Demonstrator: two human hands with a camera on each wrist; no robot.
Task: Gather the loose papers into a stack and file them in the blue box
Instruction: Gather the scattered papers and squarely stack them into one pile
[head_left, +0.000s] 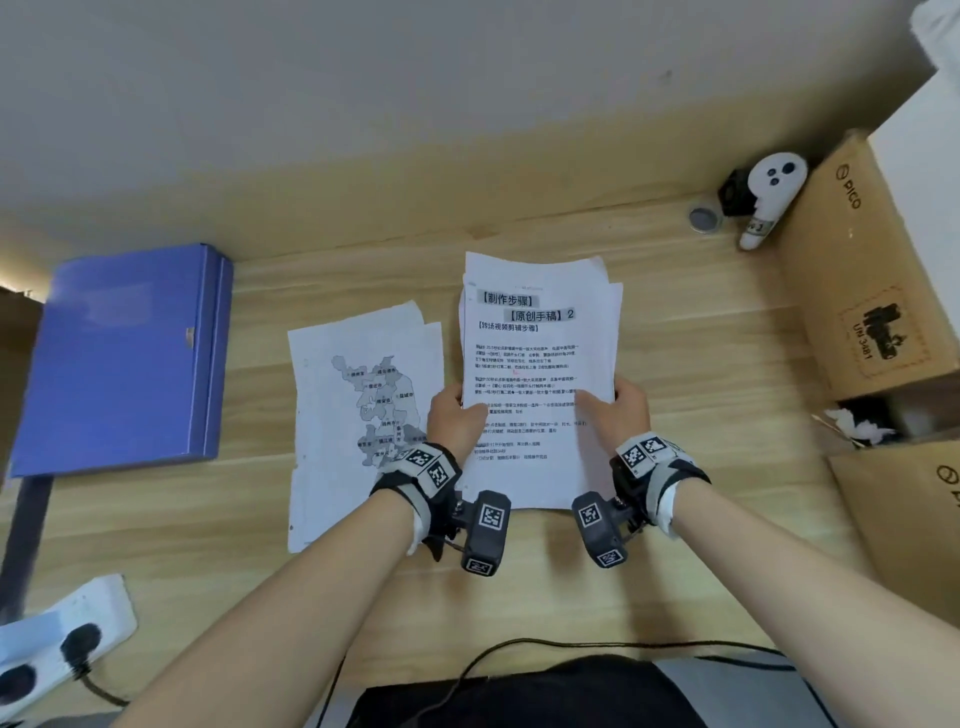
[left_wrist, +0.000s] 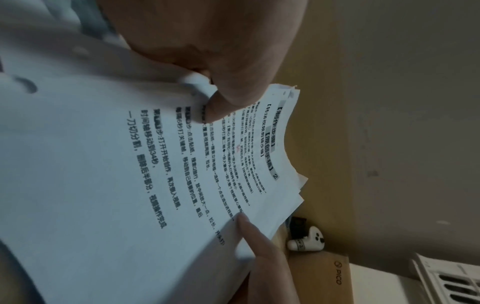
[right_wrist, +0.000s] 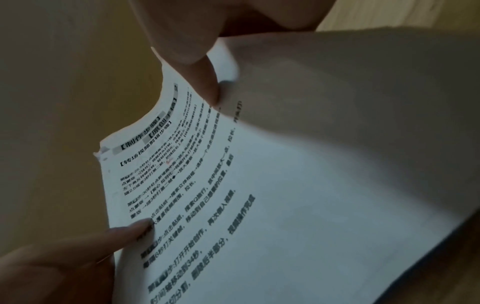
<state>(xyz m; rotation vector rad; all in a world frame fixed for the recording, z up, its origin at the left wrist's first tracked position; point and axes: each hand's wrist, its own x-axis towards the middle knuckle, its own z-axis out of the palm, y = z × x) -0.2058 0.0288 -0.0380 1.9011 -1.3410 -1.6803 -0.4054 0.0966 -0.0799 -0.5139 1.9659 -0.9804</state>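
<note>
From the head camera, my left hand (head_left: 457, 415) and right hand (head_left: 623, 410) pinch the side edges of a stack of papers (head_left: 535, 364) above the wooden desk (head_left: 675, 322); its top edges are uneven. Map sheets (head_left: 358, 415) lie loose just left of it, and the closed blue box (head_left: 124, 358) sits further left, so gathering looks partly done and filing not begun. From the left wrist, my thumb (left_wrist: 228, 98) clamps the bowed pages. From the right wrist, my thumb (right_wrist: 205, 82) presses the opposite edge likewise.
</note>
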